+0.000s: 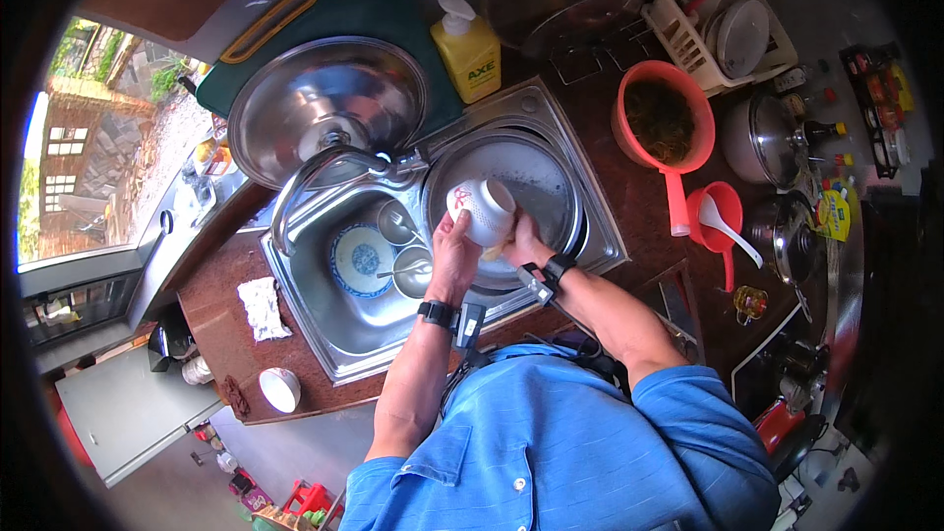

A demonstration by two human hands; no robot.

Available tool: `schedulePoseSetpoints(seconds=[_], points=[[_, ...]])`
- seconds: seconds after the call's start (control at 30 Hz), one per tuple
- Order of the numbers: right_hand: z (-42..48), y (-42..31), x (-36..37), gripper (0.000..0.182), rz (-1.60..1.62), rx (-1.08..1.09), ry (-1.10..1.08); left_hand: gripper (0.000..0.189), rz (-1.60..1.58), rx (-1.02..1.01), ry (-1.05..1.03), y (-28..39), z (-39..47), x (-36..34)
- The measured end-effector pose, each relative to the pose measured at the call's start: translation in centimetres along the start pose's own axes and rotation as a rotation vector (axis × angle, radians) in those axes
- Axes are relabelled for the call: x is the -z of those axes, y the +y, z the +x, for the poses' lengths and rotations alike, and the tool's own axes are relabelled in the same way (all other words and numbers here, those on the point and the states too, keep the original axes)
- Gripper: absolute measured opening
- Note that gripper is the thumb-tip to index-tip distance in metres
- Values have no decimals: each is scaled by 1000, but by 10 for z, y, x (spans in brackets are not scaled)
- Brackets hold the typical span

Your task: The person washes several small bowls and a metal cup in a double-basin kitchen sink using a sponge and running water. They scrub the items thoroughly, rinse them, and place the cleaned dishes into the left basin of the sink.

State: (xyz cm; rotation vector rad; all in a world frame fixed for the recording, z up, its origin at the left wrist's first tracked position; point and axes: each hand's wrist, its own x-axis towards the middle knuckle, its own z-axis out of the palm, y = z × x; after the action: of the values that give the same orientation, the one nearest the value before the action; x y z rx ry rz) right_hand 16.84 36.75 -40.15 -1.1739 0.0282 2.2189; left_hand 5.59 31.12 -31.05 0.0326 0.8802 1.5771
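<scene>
My left hand (455, 247) grips a white bowl with a red pattern (481, 215), tilted over a wide metal basin (549, 177) in the right sink compartment. My right hand (522, 237) is at the bowl's lower right side, holding something yellowish, partly hidden, against it; a sponge or cloth, I cannot tell which. In the left sink compartment (324, 324) lie a blue-and-white plate (363, 259) and two small metal bowls, the upper (394, 220) with a fork (404, 223) and the lower (413, 282) with a spoon (402, 271).
A chrome faucet (295, 188) arches over the left compartment. Behind stand a large metal lid (295, 103) and a yellow pump bottle (472, 63). A white cloth (262, 310) and a bowl (279, 389) lie at left. At right are a red strainer (704, 133) and a dish rack (682, 37).
</scene>
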Motion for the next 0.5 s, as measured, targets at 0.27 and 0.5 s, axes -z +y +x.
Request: schedulePoseSetpoints(seconds=[0.27,0.5], points=[[-24,8,-4,59,-583,80,129,26,852,-81,60,-51,39,38],[5,-43,25,54,-1137,276,152,39,1902,212,-470,-52,34,39]])
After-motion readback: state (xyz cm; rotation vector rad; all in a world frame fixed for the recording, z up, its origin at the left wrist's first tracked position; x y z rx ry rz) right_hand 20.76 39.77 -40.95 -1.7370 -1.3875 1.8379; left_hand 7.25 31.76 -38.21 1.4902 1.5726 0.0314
